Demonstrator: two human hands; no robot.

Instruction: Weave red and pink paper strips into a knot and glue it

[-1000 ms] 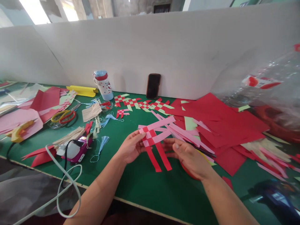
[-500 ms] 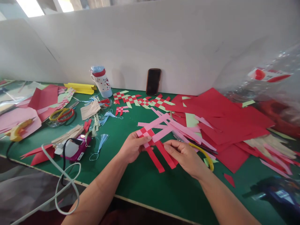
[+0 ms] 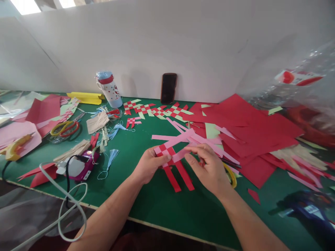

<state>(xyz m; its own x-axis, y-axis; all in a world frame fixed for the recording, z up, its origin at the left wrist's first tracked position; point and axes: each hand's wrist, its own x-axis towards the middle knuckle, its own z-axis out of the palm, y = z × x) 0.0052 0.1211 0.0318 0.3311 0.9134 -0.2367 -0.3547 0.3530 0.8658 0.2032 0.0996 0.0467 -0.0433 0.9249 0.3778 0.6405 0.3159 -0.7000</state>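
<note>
A woven piece of red and pink paper strips (image 3: 166, 150) is held above the green table, its checkered part pinched by my left hand (image 3: 150, 162) with the thumb on top. Two red tails (image 3: 184, 176) hang toward me, and a pink tail (image 3: 180, 138) slants up to the right. My right hand (image 3: 205, 165) is closed on the other pink tail (image 3: 180, 154), thumb against fingers, at the piece's right side. Beyond the right hand lie loose pink strips (image 3: 213, 148) and scissors with yellow handles (image 3: 230, 174), partly covered by that hand.
Red paper sheets (image 3: 251, 134) spread over the right. Woven red and green pieces (image 3: 159, 111) line the back beside a phone (image 3: 169, 88) and a bottle (image 3: 110, 89). Tassels (image 3: 112, 158), a purple power strip (image 3: 87, 165) with cables and a yellow glue gun (image 3: 17, 148) are left.
My right hand has moved up from the red tails to a pink tail and grips it. My left hand still holds the woven piece. The view has shifted slightly.
</note>
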